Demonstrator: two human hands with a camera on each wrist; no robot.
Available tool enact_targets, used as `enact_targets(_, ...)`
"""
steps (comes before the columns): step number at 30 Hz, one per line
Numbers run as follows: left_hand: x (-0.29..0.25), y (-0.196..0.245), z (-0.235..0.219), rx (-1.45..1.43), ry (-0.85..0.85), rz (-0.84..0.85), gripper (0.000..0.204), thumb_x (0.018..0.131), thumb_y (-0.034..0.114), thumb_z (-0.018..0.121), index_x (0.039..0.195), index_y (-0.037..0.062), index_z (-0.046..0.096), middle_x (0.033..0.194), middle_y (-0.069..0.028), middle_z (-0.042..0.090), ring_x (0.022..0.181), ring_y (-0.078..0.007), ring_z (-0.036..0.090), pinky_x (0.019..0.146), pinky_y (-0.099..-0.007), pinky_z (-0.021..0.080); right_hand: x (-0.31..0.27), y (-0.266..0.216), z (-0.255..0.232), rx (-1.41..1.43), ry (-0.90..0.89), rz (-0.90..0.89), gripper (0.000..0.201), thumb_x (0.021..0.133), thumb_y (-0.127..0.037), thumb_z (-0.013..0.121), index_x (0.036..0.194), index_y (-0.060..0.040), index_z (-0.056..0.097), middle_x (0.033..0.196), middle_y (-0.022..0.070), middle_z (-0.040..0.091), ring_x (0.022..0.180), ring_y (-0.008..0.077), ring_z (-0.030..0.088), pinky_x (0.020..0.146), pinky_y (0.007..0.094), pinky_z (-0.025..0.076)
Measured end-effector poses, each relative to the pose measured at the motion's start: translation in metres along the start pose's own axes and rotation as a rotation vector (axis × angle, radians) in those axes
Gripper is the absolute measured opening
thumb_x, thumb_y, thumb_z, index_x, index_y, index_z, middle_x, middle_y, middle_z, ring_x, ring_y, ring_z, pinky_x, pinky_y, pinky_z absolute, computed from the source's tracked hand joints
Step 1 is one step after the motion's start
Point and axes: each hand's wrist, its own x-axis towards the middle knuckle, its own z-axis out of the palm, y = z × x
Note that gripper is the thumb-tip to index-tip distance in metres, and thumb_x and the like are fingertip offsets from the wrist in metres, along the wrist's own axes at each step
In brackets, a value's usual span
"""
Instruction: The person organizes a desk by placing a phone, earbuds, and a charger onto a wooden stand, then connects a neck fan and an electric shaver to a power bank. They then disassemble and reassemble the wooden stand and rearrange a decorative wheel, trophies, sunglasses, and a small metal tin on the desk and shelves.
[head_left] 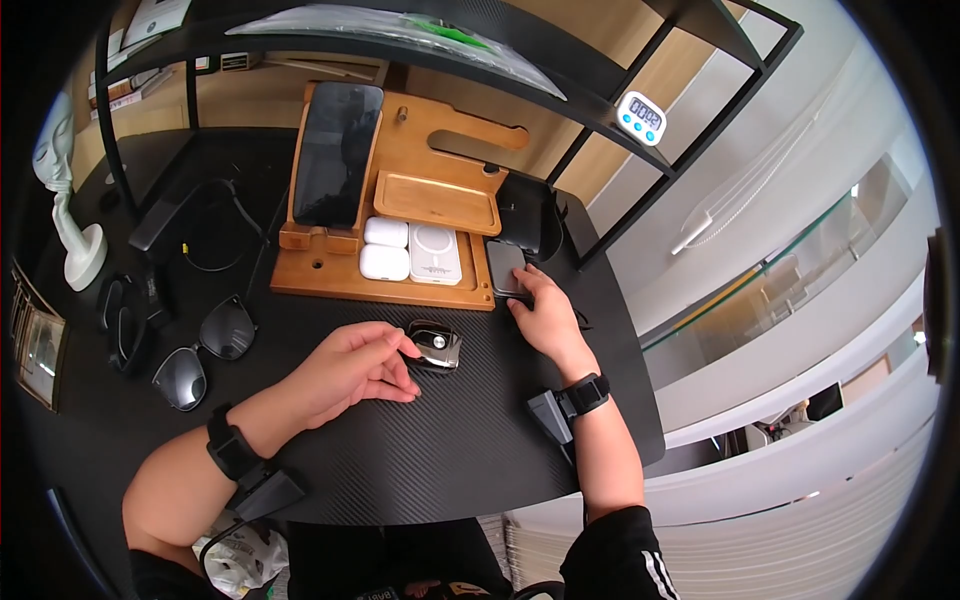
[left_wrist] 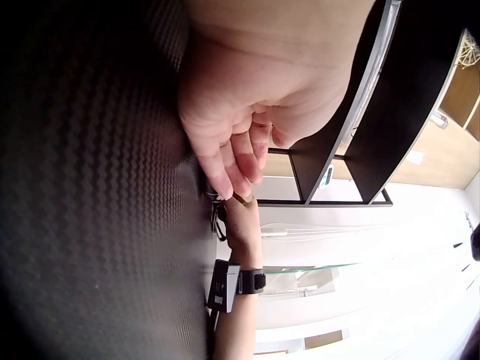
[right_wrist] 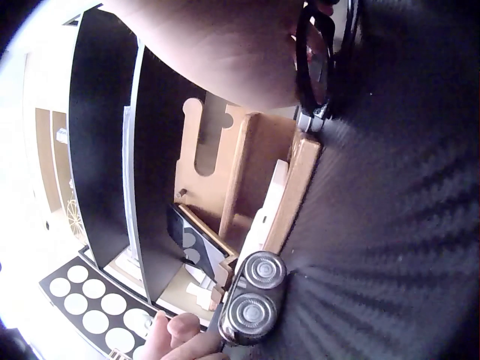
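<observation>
The electric shaver (head_left: 435,346) on the desk (head_left: 400,460), just beside the left hand (head_left: 350,375), looks compact, rigid and fairly light. Its glossy casing may slip; the narrow sides offer better hold than the round cutter heads (right_wrist: 253,311). The left hand's fingers are loosely bent, not clamped. The right hand (head_left: 548,318) touches a grey case (head_left: 506,262); whether it grips cannot be told. The left wrist view hides most of the shaver.
</observation>
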Motion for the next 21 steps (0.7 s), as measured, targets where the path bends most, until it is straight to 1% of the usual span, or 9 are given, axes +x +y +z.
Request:
enact_targets(9,0.000,-0.001,-0.001,-0.022,-0.015,0.012,0.027,0.099,0.021,0.039,0.101,-0.0009,0.055,0.077,-0.0086,0.060,0.080,-0.0210,0.065,0.077,-0.0346,0.055,-0.001,-0.004,-0.003,0.027,0.025,0.016,0.042,0.076,-0.009,0.064,0.117,-0.0035,0.058,0.129,0.0205,0.050,0.117,0.0344,0.050,0.097,0.0351,0.042)
enact_targets(11,0.000,-0.002,-0.001,-0.024,-0.015,0.009,0.027,0.099,0.020,0.039,0.101,-0.0009,0.055,0.077,-0.0085,0.060,0.080,-0.0210,0.065,0.077,-0.0346,0.055,0.000,-0.001,-0.001,0.053,0.044,0.009,0.041,0.077,-0.012,0.064,0.117,-0.0054,0.058,0.125,0.0168,0.054,0.114,0.0322,0.053,0.100,0.0429,0.039)
enact_targets(12,0.000,-0.002,-0.002,-0.027,-0.015,0.007,0.027,0.099,0.020,0.039,0.101,-0.0009,0.055,0.077,-0.0085,0.060,0.080,-0.0209,0.065,0.077,-0.0345,0.055,0.000,-0.004,-0.002,0.053,0.045,0.007,0.041,0.077,-0.012,0.064,0.117,-0.0054,0.058,0.125,0.0168,0.054,0.114,0.0322,0.053,0.100,0.0429,0.039)
enact_targets(14,0.000,-0.001,-0.002,-0.019,-0.011,0.003,0.027,0.099,0.020,0.039,0.101,-0.0009,0.055,0.077,-0.0084,0.059,0.080,-0.0208,0.065,0.077,-0.0343,0.055,0.000,-0.011,-0.006,0.129,0.027,0.151,0.040,0.078,-0.015,0.063,0.118,-0.0101,0.057,0.124,0.0114,0.055,0.116,0.0300,0.051,0.102,0.0580,0.029)
enact_targets(15,0.000,-0.001,-0.002,-0.013,-0.008,-0.002,0.027,0.099,0.020,0.039,0.101,-0.0009,0.055,0.077,-0.0083,0.059,0.080,-0.0208,0.065,0.077,-0.0342,0.055,0.000,-0.011,-0.007,0.129,0.028,0.150,0.040,0.078,-0.015,0.063,0.118,-0.0101,0.057,0.124,0.0114,0.055,0.116,0.0300,0.051,0.102,0.0580,0.029)
enact_targets(17,0.000,0.000,-0.001,-0.005,-0.004,-0.003,0.027,0.099,0.020,0.039,0.101,-0.0009,0.055,0.076,-0.0082,0.059,0.080,-0.0207,0.065,0.077,-0.0339,0.055,0.000,-0.010,-0.009,0.048,0.119,0.204,0.042,0.078,-0.017,0.063,0.120,-0.0149,0.055,0.127,0.0072,0.051,0.122,0.0284,0.046,0.100,0.0693,0.019)
enact_targets(18,0.000,0.000,-0.001,0.002,0.000,-0.004,0.027,0.099,0.021,0.039,0.101,-0.0009,0.055,0.076,-0.0081,0.059,0.080,-0.0206,0.065,0.077,-0.0336,0.055,0.001,-0.006,-0.009,0.047,0.119,0.204,0.042,0.078,-0.017,0.063,0.120,-0.0149,0.055,0.127,0.0072,0.051,0.122,0.0284,0.046,0.100,0.0693,0.019)
enact_targets(20,0.000,0.000,-0.001,-0.003,0.000,-0.004,0.027,0.099,0.021,0.039,0.101,-0.0009,0.055,0.076,-0.0080,0.060,0.079,-0.0205,0.065,0.077,-0.0334,0.055,0.003,0.001,-0.005,0.033,0.268,0.189,0.044,0.076,-0.015,0.068,0.118,-0.0151,0.057,0.115,0.0069,0.056,0.104,0.0212,0.056,0.092,0.0413,0.042)
enact_targets(21,0.000,0.000,-0.001,-0.006,-0.001,-0.005,0.026,0.099,0.021,0.039,0.101,-0.0009,0.055,0.076,-0.0079,0.060,0.079,-0.0203,0.065,0.077,-0.0332,0.055,0.003,-0.002,-0.007,0.033,0.255,0.220,0.045,0.075,-0.015,0.067,0.119,-0.0146,0.056,0.119,0.0071,0.054,0.106,0.0220,0.054,0.094,0.0444,0.039)
